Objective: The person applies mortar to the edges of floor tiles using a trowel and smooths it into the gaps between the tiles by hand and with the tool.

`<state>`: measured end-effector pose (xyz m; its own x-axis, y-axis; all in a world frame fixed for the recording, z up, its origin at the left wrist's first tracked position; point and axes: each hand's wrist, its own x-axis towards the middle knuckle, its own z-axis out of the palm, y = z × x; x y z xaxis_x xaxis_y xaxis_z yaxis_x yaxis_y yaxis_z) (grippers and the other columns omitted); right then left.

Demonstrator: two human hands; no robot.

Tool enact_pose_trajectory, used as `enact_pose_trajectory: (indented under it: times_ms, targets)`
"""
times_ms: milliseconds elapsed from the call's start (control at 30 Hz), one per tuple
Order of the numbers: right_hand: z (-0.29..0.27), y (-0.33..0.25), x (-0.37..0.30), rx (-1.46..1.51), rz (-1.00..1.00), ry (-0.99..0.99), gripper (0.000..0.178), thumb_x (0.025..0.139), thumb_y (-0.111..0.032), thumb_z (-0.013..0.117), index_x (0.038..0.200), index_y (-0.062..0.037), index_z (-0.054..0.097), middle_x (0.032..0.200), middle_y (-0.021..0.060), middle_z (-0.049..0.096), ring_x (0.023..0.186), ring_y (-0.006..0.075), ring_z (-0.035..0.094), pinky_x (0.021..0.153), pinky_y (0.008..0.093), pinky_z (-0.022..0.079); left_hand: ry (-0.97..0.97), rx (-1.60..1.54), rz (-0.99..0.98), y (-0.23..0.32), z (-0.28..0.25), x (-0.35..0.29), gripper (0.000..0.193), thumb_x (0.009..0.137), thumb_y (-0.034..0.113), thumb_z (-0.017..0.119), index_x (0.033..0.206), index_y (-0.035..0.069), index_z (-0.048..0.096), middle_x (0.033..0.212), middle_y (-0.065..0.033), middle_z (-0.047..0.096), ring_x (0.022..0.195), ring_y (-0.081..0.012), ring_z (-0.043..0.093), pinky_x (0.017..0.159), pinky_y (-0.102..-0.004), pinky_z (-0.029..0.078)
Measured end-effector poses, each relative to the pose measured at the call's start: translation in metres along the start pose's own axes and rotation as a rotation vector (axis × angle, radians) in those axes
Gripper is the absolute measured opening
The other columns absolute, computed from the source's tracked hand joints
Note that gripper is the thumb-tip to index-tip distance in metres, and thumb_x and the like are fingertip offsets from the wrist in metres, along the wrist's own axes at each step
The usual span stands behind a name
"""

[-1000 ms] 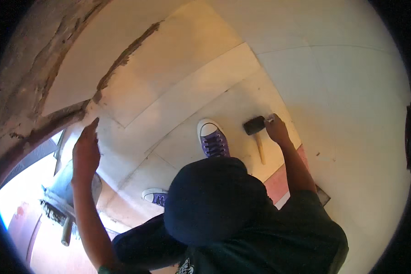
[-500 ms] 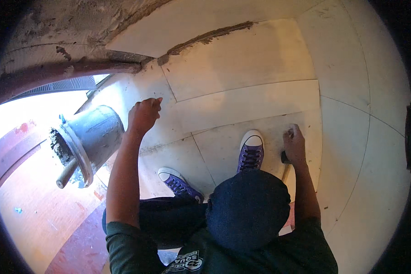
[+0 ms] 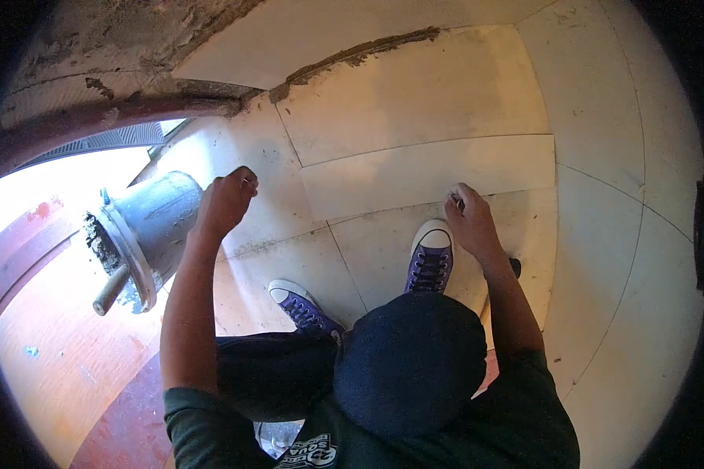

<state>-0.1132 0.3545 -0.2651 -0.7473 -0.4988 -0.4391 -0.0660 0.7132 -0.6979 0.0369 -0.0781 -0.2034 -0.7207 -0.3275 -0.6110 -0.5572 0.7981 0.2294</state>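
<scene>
My left hand (image 3: 225, 202) is held above the tiled floor beside the grey bucket (image 3: 160, 223), its fingers curled closed. Whatever may be inside that grip is hidden. My right hand (image 3: 471, 217) is also closed, thumb and fingers pinched together, near the toe of my right purple shoe (image 3: 430, 262); anything between them is too small to name. Ahead of both hands lies a pale tile strip (image 3: 430, 168), edged by a larger tile (image 3: 414, 94). A black tool end (image 3: 515, 267) shows beside my right forearm, with part of a wooden handle (image 3: 486, 310) behind it.
Dark mortar fills the bucket's mouth, and a wooden tool handle (image 3: 111, 291) sticks out. A ragged mortar seam (image 3: 356, 56) runs along the far tile. Rough, dirty concrete (image 3: 109, 47) and a reddish curved edge (image 3: 117, 121) lie far left. My left shoe (image 3: 305, 306) rests on tile.
My right hand has moved left and farther forward, away from the black tool end, which now shows right of my forearm. My left hand has shifted slightly left, still closed.
</scene>
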Motion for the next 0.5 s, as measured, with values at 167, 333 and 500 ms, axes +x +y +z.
enact_pose_trajectory:
  times_ms: [167, 333, 500]
  targets:
    - [0.001, -0.001, 0.019, 0.028, -0.061, 0.014, 0.019, 0.093, -0.016, 0.062, 0.099, 0.0018, 0.057, 0.093, 0.0220, 0.065, 0.091, 0.0407, 0.064, 0.082, 0.0475, 0.050, 0.043, 0.020, -0.040, 0.004, -0.012, -0.002, 0.023, 0.098, 0.028, 0.060, 0.110, 0.009, 0.059, 0.091, -0.0174, 0.074, 0.089, -0.0413, 0.071, 0.078, -0.0538, 0.054]
    - [-0.003, -0.025, 0.066, 0.062, -0.036, 0.060, 0.025, 0.095, -0.022, 0.060, 0.100, 0.0020, 0.055, 0.094, 0.0242, 0.066, 0.093, 0.0428, 0.065, 0.085, 0.0491, 0.051, -0.026, 0.136, -0.067, 0.033, -0.040, -0.023, 0.021, 0.102, 0.029, 0.054, 0.107, 0.008, 0.058, 0.081, -0.0164, 0.073, 0.085, -0.0425, 0.071, 0.075, -0.0540, 0.054]
    - [0.000, -0.020, 0.182, 0.128, -0.117, 0.302, 0.025, 0.090, -0.016, 0.061, 0.099, 0.0052, 0.053, 0.089, 0.0285, 0.066, 0.095, 0.0435, 0.066, 0.084, 0.0506, 0.052, -0.139, 0.234, 0.006, 0.054, -0.062, -0.075, 0.031, 0.104, 0.029, 0.053, 0.089, 0.005, 0.066, 0.075, -0.0134, 0.071, 0.074, -0.0382, 0.070, 0.071, -0.0506, 0.053]
